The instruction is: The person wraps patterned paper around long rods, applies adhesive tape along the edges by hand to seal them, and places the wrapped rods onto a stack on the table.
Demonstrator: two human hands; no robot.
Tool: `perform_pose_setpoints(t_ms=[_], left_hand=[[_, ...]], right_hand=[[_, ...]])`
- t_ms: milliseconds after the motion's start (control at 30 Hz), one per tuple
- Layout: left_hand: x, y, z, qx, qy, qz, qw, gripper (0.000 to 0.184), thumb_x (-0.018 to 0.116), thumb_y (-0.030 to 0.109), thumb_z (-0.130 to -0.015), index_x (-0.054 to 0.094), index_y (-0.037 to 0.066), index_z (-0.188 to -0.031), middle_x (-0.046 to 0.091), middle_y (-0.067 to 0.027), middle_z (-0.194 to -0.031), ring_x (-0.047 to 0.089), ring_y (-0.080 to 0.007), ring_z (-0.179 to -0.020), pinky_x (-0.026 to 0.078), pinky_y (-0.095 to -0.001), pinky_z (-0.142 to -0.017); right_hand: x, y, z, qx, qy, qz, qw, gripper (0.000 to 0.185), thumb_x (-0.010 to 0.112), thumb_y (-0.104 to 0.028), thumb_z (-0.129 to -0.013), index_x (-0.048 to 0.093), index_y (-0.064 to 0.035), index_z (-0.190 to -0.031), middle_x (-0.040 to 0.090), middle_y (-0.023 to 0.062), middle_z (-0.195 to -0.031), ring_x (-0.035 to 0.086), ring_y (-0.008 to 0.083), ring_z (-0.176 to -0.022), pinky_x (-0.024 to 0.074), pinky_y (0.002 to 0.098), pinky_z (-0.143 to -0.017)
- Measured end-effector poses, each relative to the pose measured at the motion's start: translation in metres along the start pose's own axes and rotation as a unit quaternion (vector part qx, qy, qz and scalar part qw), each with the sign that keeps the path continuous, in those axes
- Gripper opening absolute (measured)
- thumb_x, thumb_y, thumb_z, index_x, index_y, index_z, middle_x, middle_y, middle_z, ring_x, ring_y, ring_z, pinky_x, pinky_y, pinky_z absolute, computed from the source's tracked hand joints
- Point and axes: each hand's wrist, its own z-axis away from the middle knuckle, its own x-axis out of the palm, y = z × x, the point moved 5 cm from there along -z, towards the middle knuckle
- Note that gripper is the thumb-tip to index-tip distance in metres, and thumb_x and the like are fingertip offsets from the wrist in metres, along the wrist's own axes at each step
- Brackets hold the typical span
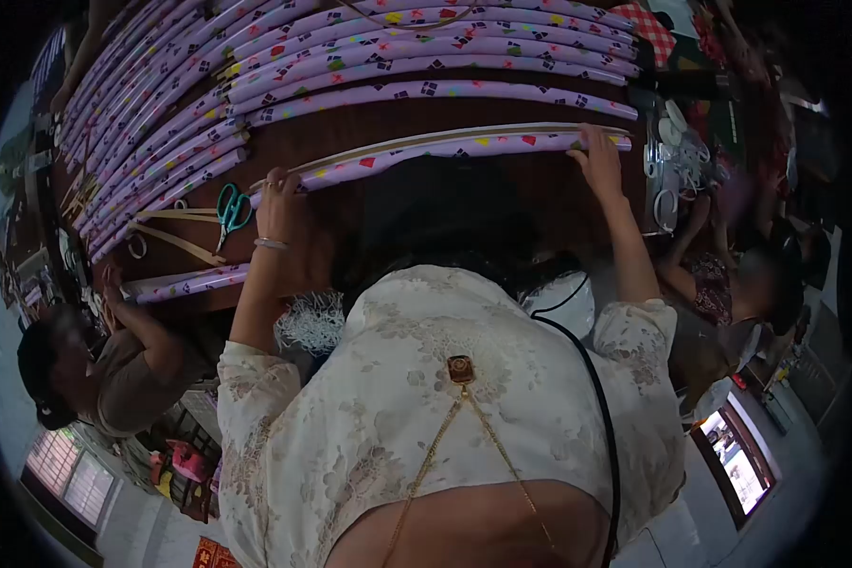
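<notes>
A purple roll printed with small coloured shapes lies crosswise on the dark table in front of me. A thin tan strip runs along its far edge, with a white edge beside it. My left hand, a bracelet at its wrist, is closed around the roll near its left end. Towards the right end, my right hand has its fingers over the far side and the thumb on the near side. Teal-handled scissors lie just left of my left hand. The fingertips are partly hidden.
Many similar purple rolls cover the far and left parts of the table. Loose tan strips lie near the scissors. A clear tray with white rings stands at right. Co-workers sit left and right.
</notes>
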Motion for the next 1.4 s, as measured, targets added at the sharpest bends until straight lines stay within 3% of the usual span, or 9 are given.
perform_pose_setpoints(t_ms=[233,267,300,700,900,1067,1167,1233,1400], left_hand=[[0.012,-0.008,0.002,0.050,-0.004,-0.068,0.996,0.027,0.053,0.016,-0.077,0.052,0.008,-0.103,0.055,-0.0122,-0.104,0.054,-0.0308,-0.093,0.047,-0.0379,-0.076],[0.019,-0.015,0.005,-0.001,-0.015,-0.052,0.999,0.029,0.054,0.016,-0.077,0.051,0.008,-0.105,0.055,-0.0128,-0.105,0.054,-0.0313,-0.094,0.047,-0.0379,-0.076],[0.020,-0.018,0.005,-0.052,-0.026,-0.036,0.998,0.031,0.054,0.017,-0.078,0.049,0.007,-0.107,0.055,-0.0134,-0.107,0.055,-0.0317,-0.094,0.047,-0.0379,-0.077],[0.011,-0.013,0.007,-0.034,0.019,-0.039,0.998,0.031,0.061,0.015,-0.072,0.053,0.011,-0.102,0.052,-0.0119,-0.106,0.055,-0.0328,-0.091,0.049,-0.0412,-0.069],[0.013,-0.021,0.011,0.064,0.058,-0.033,0.996,0.040,0.062,0.012,-0.073,0.051,0.011,-0.111,0.053,-0.0142,-0.108,0.055,-0.0326,-0.094,0.048,-0.0399,-0.071],[0.014,-0.023,0.006,-0.021,-0.006,0.000,1.000,0.037,0.059,0.009,-0.076,0.051,0.009,-0.112,0.055,-0.0154,-0.109,0.055,-0.0328,-0.095,0.048,-0.0402,-0.072],[0.019,-0.031,0.008,-0.060,-0.028,0.046,0.997,0.035,0.056,0.009,-0.079,0.050,0.006,-0.114,0.055,-0.0154,-0.110,0.055,-0.0320,-0.099,0.047,-0.0389,-0.077],[0.017,-0.025,0.007,0.037,0.017,-0.006,0.999,0.038,0.056,0.011,-0.080,0.047,0.004,-0.117,0.055,-0.0145,-0.113,0.051,-0.0302,-0.107,0.043,-0.0388,-0.087],[0.017,-0.016,0.002,0.072,0.032,-0.032,0.996,0.043,0.059,0.014,-0.079,0.046,0.003,-0.118,0.052,-0.0140,-0.117,0.045,-0.0298,-0.116,0.035,-0.0416,-0.097]], right_hand=[[0.004,0.005,-0.003,-0.036,0.011,-0.015,0.999,0.032,0.064,-0.017,-0.075,0.053,-0.0036,-0.101,0.052,0.0130,-0.105,0.048,0.0331,-0.099,0.0383,0.0414,-0.086],[0.006,0.005,-0.003,-0.035,0.012,-0.016,0.999,0.032,0.064,-0.017,-0.075,0.053,-0.0036,-0.101,0.052,0.0130,-0.105,0.048,0.0331,-0.099,0.0383,0.0414,-0.086],[0.007,0.006,-0.003,-0.031,0.015,-0.001,0.999,0.032,0.063,-0.018,-0.075,0.054,-0.0046,-0.102,0.051,0.0124,-0.106,0.048,0.0325,-0.100,0.0383,0.0410,-0.087],[0.004,0.004,0.008,0.026,0.061,0.055,0.996,0.036,0.064,-0.026,-0.075,0.056,-0.0147,-0.109,0.049,0.0098,-0.106,0.047,0.0292,-0.101,0.0381,0.0408,-0.086],[0.003,0.003,0.020,0.059,0.081,0.040,0.994,0.041,0.064,-0.025,-0.075,0.050,-0.0054,-0.108,0.049,0.0122,-0.111,0.046,0.0312,-0.106,0.0379,0.0402,-0.090],[0.006,0.005,0.023,0.060,0.093,-0.008,0.994,0.038,0.064,-0.024,-0.075,0.050,-0.0033,-0.104,0.048,0.0124,-0.111,0.045,0.0312,-0.106,0.0371,0.0410,-0.091],[0.006,0.008,0.020,0.049,0.067,-0.021,0.996,0.036,0.063,-0.021,-0.077,0.049,-0.0030,-0.105,0.045,0.0132,-0.112,0.043,0.0321,-0.106,0.0362,0.0409,-0.091],[0.004,0.007,0.019,0.009,0.071,-0.040,0.997,0.037,0.061,-0.022,-0.080,0.046,-0.0037,-0.109,0.042,0.0141,-0.115,0.041,0.0334,-0.111,0.0332,0.0419,-0.095],[0.000,0.010,0.011,-0.019,0.047,-0.029,0.998,0.050,0.060,-0.036,-0.081,0.042,-0.0027,-0.114,0.039,0.0166,-0.118,0.035,0.0349,-0.118,0.0249,0.0476,-0.102]])
